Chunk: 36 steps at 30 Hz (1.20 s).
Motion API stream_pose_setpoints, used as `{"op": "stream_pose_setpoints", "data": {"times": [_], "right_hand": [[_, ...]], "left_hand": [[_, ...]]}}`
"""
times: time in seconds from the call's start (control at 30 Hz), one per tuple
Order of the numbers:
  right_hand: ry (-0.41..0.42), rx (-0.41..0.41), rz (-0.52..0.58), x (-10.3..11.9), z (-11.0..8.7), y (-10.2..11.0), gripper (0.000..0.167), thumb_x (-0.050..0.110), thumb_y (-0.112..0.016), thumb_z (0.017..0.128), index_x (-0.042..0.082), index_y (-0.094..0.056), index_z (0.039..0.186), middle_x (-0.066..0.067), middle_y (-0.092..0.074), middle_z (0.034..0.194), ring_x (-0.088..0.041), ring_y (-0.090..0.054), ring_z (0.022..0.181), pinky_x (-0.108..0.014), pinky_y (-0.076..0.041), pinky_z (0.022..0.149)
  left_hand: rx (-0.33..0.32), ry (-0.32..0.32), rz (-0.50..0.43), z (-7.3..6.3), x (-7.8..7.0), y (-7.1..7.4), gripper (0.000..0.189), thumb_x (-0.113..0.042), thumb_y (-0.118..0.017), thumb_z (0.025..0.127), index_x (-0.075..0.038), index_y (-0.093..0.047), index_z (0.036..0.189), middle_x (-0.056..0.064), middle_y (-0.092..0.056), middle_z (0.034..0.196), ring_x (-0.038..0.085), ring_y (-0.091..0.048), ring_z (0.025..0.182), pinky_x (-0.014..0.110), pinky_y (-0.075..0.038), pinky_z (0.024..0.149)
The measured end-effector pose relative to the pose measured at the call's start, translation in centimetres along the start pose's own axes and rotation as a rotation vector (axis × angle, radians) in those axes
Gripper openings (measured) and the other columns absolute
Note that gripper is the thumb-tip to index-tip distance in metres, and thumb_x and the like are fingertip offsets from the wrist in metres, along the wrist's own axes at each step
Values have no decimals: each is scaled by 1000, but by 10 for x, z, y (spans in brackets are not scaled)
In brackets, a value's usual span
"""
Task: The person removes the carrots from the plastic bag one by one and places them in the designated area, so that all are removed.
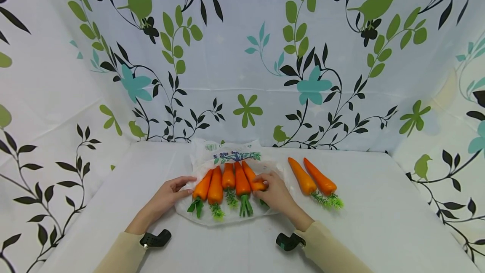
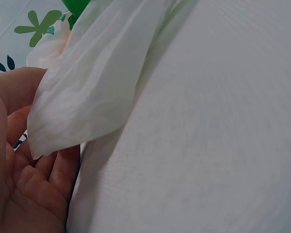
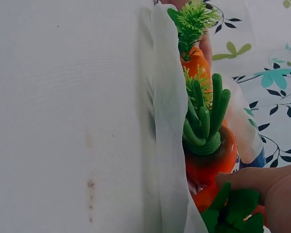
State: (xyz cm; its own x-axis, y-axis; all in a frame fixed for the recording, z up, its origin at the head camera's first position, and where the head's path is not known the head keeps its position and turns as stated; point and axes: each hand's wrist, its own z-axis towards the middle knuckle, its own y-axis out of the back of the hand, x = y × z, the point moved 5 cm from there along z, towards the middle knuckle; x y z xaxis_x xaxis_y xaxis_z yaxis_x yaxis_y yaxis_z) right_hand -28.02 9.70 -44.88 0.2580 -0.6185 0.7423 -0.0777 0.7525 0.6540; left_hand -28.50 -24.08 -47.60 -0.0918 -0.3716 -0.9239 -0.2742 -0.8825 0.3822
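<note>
Bag (image 2: pixel 87 97) edge in left grip (image 1: pixel 174 191), carrot (image 1: pixel 251 175) in right grip (image 1: pixel 274 192), tabletop (image 1: pixel 379 205) room rightward

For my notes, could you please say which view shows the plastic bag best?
The head view: nearly the whole plastic bag shows, print included. The left wrist view shows one flap; the right wrist, mainly its edge.

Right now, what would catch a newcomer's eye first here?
Most likely the row of five bright orange carrots, with the thin white bag spread around them, between the left hand and the right hand. Next, perhaps, the two separate carrots on the white table, right of the bag. Behind everything, the patterned cloth stands out with its green birds.
</note>
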Motion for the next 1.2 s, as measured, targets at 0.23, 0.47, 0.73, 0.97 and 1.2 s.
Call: {"op": "stream_pose_setpoints", "data": {"times": [0.23,0.47,0.73,0.97,1.2], "right_hand": [[-18,-4,0,0,2,-2,25,13,-80,84,15,-67,106,-6,-54,104,-22,-51,89,-36,-46,81],[14,-22,24,1,0,-3,26,8,-78,83,13,-67,105,-6,-59,108,-22,-51,94,-37,-43,82],[25,-21,-6,3,-1,-2,28,9,-76,85,12,-71,113,-9,-61,112,-23,-54,99,-40,-46,88],[22,-38,8,3,1,-1,35,12,-70,89,11,-70,124,-11,-62,116,-20,-53,95,-36,-46,81],[12,-49,56,-1,1,3,32,16,-69,89,14,-71,121,-10,-64,121,-22,-53,96,-39,-46,86]], "left_hand": [[0,0,16,0,-1,0,46,-26,-68,95,-9,-59,137,19,-44,151,41,-28,144,62,-17,115],[-10,-8,-17,0,0,-1,47,-25,-71,93,-9,-60,135,18,-46,149,39,-30,144,59,-20,116],[-7,-14,-6,0,1,0,46,-26,-70,94,-10,-60,135,18,-46,149,39,-30,144,60,-19,116],[-9,-17,2,0,2,0,46,-26,-70,93,-10,-61,135,18,-46,149,40,-29,144,61,-17,116],[-6,-12,2,1,2,1,46,-27,-71,93,-11,-61,135,18,-46,150,39,-29,144,60,-17,116]]}}
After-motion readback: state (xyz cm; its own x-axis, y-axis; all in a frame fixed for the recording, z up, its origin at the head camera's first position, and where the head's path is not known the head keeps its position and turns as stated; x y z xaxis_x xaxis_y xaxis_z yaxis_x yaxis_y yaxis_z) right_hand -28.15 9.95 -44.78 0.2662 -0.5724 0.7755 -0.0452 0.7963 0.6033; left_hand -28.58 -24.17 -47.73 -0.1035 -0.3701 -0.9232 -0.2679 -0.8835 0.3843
